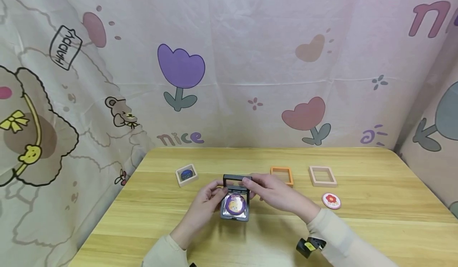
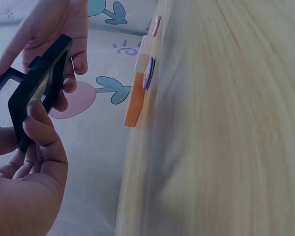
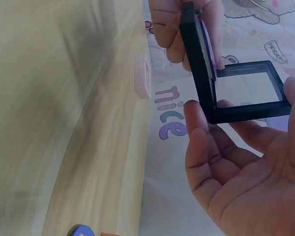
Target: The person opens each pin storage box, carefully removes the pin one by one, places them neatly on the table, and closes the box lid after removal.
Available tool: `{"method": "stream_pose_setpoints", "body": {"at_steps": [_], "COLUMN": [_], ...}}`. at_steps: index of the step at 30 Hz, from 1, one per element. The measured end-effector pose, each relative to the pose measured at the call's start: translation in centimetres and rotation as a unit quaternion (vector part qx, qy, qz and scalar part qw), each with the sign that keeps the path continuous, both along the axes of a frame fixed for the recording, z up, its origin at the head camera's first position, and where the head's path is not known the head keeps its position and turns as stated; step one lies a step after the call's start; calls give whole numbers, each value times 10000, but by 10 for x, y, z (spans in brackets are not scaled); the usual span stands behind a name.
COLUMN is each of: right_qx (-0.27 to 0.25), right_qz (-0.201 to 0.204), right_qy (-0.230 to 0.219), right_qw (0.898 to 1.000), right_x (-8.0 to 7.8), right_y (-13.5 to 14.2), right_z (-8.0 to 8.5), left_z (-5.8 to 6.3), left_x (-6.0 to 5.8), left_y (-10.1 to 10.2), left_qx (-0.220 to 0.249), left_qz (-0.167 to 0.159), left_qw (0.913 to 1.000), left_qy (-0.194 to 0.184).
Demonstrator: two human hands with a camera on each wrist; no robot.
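A black hinged display case (image 1: pixel 234 219) with clear film panes is held above the table, its two halves swung apart. A round purple badge (image 1: pixel 235 204) with a cartoon figure lies on the film of the lower half. My left hand (image 1: pixel 204 204) grips that half at its left side, thumb on the frame. At the upper half, my right hand (image 1: pixel 277 191) pinches the frame (image 3: pixel 248 113) between thumb and fingers. In the right wrist view the halves stand at a wide angle, with the purple badge (image 3: pixel 206 46) seen edge-on.
A pale square frame (image 1: pixel 181 182) holding a dark blue badge (image 1: pixel 186 174) stands back left. An orange frame (image 1: pixel 291 176) and a beige frame (image 1: pixel 323 185) lie back right, with a red flower badge (image 1: pixel 331 200) nearby. Another blue-rimmed badge (image 2: pixel 149 73) shows beside the orange frame.
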State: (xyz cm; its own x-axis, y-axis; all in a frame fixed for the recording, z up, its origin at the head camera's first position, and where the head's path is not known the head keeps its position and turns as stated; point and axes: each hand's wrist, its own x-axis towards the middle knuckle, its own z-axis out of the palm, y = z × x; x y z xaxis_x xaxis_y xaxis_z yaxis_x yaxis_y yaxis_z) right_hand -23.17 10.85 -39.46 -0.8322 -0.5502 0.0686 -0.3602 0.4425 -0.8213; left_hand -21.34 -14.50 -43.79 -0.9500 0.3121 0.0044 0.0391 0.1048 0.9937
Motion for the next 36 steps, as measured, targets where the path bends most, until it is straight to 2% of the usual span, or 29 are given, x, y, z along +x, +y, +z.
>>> {"method": "stream_pose_setpoints", "body": {"at_steps": [6,8,16,22,27,36], "right_qx": [131,145,167,130,338,846], "right_qz": [39,11,-435,-326,-274,-549], "right_qy": [72,139,371,890,1549,2483], "right_qw": [9999,9998,9982,9954,9870,9634], "right_x": [2,3,4,12,20,24], "right_y": [1,3,13,4,-10,-36], "right_z": [0,0,0,2,4,3], "left_z": [-2,-1,-1,1,1,1], "left_x": [1,1,-1,-1,-1,0], "left_y": [-3,-3,-2,0,1,1], "left_qx": [205,227,169,133,216,311], "left_qz": [-54,48,709,1123,1258,1442], "left_qw": [9998,9997,9973,9936,9918,9890], "left_qy": [-6,-39,-127,-82,-37,120]}}
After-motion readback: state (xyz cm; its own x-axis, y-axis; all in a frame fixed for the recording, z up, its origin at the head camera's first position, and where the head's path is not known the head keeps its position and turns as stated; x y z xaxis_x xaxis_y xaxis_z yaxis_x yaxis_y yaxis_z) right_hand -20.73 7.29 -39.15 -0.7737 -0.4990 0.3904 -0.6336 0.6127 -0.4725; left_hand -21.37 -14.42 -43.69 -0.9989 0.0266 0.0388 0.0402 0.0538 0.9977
